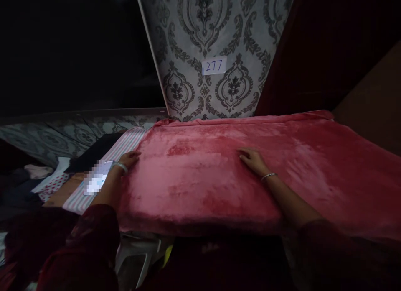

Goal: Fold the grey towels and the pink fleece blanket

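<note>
A red plush blanket (pixel 200 178) lies spread over a table-high surface, its pile brushed into lighter and darker patches. My left hand (pixel 130 159) rests at the blanket's left edge, with its fingers stretched toward the cloth. Around that wrist is a bangle. On the middle of the blanket lies my right hand (pixel 252 159), fingers extended and touching the pile, a thin bracelet at the wrist. Neither hand visibly holds anything. Under the blanket's left side, a striped cloth (pixel 127 142) sticks out.
A partly blurred, bright phone-like item (pixel 97 180) lies on the striped cloth beside my left forearm. Piled fabrics (pixel 53 186) are at far left. Behind stand a large dark screen (pixel 78 52) and a patterned wall with a paper (pixel 214 65) marked 277. A white plastic chair (pixel 134 251) is below.
</note>
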Motion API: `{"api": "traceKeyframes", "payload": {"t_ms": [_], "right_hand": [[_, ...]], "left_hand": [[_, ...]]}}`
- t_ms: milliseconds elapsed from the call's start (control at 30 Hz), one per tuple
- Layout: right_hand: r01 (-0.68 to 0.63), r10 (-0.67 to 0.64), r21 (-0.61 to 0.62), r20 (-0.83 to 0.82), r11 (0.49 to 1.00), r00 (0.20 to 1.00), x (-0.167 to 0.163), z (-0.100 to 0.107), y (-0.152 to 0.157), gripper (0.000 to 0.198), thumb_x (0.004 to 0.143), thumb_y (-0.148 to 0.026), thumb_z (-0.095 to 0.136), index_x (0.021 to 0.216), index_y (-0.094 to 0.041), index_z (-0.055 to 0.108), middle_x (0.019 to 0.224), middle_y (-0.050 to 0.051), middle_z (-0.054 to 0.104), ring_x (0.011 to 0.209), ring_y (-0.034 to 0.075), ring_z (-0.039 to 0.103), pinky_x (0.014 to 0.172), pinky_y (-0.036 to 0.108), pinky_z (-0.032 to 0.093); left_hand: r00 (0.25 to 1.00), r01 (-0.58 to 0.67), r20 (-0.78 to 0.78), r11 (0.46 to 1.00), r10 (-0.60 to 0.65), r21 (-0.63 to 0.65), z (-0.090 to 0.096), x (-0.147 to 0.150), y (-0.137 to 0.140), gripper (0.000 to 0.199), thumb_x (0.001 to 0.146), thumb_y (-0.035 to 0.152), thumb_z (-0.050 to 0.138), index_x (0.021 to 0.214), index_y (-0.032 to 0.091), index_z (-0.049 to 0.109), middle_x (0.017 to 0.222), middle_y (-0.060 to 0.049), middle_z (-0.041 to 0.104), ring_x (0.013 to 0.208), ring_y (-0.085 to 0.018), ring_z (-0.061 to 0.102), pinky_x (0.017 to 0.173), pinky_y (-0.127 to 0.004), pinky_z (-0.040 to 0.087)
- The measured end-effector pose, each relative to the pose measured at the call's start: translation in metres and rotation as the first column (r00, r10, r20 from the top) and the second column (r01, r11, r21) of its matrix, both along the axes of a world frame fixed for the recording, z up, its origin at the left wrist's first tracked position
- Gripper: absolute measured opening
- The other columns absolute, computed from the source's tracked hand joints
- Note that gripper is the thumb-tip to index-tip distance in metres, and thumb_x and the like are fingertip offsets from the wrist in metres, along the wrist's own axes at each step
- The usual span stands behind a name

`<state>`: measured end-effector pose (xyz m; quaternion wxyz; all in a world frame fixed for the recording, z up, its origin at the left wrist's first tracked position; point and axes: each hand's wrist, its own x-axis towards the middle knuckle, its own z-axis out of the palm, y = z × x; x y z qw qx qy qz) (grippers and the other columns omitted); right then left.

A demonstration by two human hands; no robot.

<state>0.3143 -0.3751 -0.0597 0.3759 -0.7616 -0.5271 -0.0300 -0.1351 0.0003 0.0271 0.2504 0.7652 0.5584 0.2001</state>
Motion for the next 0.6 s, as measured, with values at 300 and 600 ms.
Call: {"api": "traceKeyframes", "payload": {"t_ms": [300, 600], "right_hand": [[0.025, -0.025, 0.004, 0.055, 1.0, 0.998, -0.012, -0.016, 0.035, 0.037, 0.089, -0.036, 0.052, 0.114, -0.02, 0.073, 0.124, 0.012, 0.071, 0.117, 0.03, 0.063, 0.107, 0.053, 0.045], [-0.02, 0.017, 0.034, 0.095, 0.999, 0.995, -0.001, -0.037, 0.028, 0.045, 0.09, -0.052, 0.047, 0.114, -0.024, 0.072, 0.123, 0.01, 0.071, 0.114, 0.032, 0.065, 0.102, 0.054, 0.05]], "left_hand": [[0.95, -0.22, -0.191, 0.964, 0.247, 0.152, -0.008, 0.014, -0.017, 0.031, 0.086, 0.015, 0.052, 0.11, 0.015, 0.071, 0.116, -0.018, 0.069, 0.107, -0.033, 0.068, 0.089, -0.041, 0.052], [0.91, -0.243, -0.296, 0.952, 0.289, 0.185, -0.023, 0.01, -0.04, 0.043, 0.095, 0.015, 0.04, 0.136, 0.017, 0.052, 0.133, -0.022, 0.058, 0.116, -0.03, 0.065, 0.092, -0.04, 0.048]]}}
